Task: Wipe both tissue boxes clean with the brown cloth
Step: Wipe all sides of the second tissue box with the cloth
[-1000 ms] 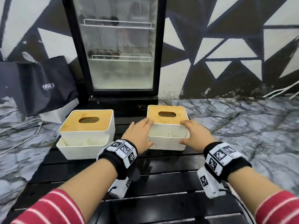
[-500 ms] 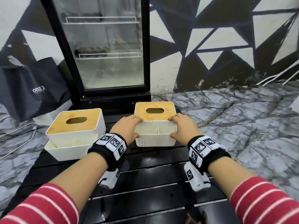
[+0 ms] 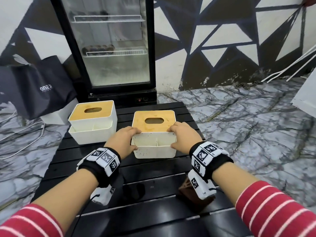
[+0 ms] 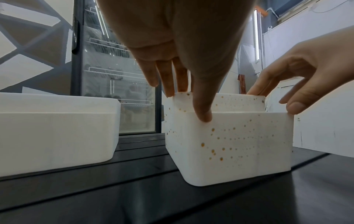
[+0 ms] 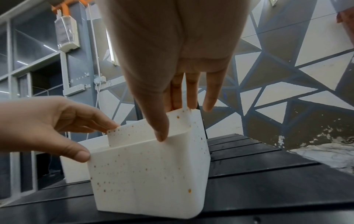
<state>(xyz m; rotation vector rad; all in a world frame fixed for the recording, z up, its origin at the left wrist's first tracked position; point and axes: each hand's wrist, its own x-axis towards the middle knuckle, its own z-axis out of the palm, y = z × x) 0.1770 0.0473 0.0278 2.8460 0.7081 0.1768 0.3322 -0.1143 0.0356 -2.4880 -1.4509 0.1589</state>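
Two white tissue boxes with wooden lids stand on a black slatted table [image 3: 150, 170]. The right tissue box [image 3: 154, 134] [image 4: 239, 144] [image 5: 149, 174] is speckled with brown spots. My left hand [image 3: 126, 139] [image 4: 188, 104] grips its left corner, fingers on the lid, thumb on the front rim. My right hand [image 3: 183, 135] [image 5: 174, 121] grips the right corner the same way. The left tissue box [image 3: 93, 122] [image 4: 53, 133] stands untouched, farther back. A brown cloth [image 3: 185, 189] lies near the table's front, partly hidden under my right wrist.
A glass-door fridge [image 3: 112, 48] stands right behind the table. A dark bag [image 3: 37, 88] leans at the left, white cables [image 3: 22, 134] trail over the marble floor [image 3: 248, 125], and a white board [image 3: 306, 100] is at the right edge.
Both hands have drawn the spotted box toward me along the table; it now sits nearer than the left box. The brown cloth has come into view.
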